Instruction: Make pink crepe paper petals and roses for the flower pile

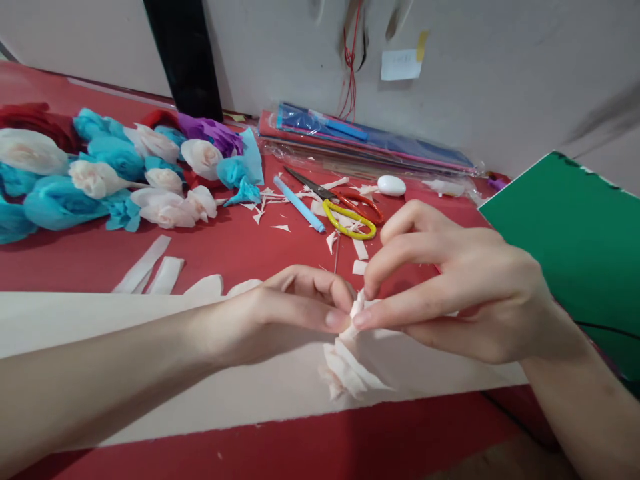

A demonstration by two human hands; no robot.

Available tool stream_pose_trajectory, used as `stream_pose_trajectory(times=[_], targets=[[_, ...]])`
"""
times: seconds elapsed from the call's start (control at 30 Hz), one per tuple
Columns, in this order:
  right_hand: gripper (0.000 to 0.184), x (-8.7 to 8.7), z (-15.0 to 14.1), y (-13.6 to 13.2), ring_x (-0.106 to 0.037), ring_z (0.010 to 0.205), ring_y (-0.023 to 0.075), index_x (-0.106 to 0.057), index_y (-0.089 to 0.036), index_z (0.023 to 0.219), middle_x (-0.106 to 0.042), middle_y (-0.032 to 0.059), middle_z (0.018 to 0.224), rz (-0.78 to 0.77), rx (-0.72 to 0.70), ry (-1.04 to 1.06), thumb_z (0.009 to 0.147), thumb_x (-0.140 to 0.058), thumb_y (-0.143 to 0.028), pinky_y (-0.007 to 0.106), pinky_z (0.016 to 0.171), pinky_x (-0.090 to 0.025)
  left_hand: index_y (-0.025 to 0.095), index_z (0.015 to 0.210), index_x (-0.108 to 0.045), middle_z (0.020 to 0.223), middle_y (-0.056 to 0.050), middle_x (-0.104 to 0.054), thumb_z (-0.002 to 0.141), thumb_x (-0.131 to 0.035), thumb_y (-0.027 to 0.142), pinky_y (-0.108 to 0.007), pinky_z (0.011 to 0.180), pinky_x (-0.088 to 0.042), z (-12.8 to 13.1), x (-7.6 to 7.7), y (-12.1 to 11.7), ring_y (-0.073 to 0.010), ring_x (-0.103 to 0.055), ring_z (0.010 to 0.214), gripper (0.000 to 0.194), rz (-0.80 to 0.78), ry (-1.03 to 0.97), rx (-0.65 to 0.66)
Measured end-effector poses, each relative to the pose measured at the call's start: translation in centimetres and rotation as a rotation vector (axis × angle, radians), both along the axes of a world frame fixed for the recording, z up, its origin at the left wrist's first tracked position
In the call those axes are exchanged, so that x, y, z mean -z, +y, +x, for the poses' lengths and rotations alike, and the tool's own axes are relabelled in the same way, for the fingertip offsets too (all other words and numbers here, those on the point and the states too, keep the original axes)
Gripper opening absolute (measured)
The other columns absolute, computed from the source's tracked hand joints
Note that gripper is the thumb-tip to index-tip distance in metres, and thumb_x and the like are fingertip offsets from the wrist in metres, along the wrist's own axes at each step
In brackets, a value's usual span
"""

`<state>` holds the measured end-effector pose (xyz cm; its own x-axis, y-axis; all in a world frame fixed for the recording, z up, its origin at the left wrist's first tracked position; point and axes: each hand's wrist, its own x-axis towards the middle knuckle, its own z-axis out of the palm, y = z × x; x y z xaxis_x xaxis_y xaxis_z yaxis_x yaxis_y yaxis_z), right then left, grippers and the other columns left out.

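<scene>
A pale pink crepe paper flower (350, 370) hangs head down between my hands, over a long cream paper sheet (200, 393). My left hand (295, 303) pinches its narrow base between thumb and fingers. From the other side, my right hand (450, 280) has its thumb and index finger closed on the same base, at the pointed end. A thin wire (337, 253) shows just beyond my left fingertips; whether it joins the flower is hidden. Cut paper strips (165, 275) and rounded paper pieces (205, 285) lie behind my left forearm.
Scissors with red and yellow handles (350, 220), a light blue pen (300, 205) and a white oval object (391, 185) lie among paper scraps. Finished blue and pink paper flowers (115, 160) fill the left. Plastic-wrapped sheets (370, 140) lie along the wall. A green board (575, 233) stands at right.
</scene>
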<state>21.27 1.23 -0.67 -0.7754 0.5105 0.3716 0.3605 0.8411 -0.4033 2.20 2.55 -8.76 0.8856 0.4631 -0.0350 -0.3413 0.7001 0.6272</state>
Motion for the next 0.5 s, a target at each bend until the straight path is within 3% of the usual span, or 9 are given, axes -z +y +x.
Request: stream_pose_trajectory(times=[0.3, 0.5], targets=[[0.021, -0.2, 0.1, -1.2, -0.053, 0.086, 0.0175, -0.070, -0.028, 0.095, -0.072, -0.0048, 0.093, 0.214, 0.068, -0.105, 0.086, -0.056, -0.016, 0.035, 0.078, -0.043, 0.008, 0.069, -0.070, 0.067, -0.002, -0.064, 0.065, -0.071, 0.014, -0.021, 0.068, -0.045, -0.2, -0.5, -0.1, -0.0113, -0.058, 0.065, 0.007, -0.011, 0.009, -0.003], [0.018, 0.1, 0.0, -2.6, -0.056, 0.073, 0.0119, -0.067, -0.031, 0.102, -0.073, -0.0114, 0.090, 0.549, 0.119, -0.222, 0.089, -0.056, -0.024, 0.030, 0.072, -0.041, 0.009, 0.072, -0.071, 0.065, -0.002, -0.065, 0.065, -0.071, 0.015, -0.019, 0.061, -0.045, -0.2, -0.5, -0.3, -0.0113, -0.058, 0.062, 0.009, -0.026, 0.014, 0.025]])
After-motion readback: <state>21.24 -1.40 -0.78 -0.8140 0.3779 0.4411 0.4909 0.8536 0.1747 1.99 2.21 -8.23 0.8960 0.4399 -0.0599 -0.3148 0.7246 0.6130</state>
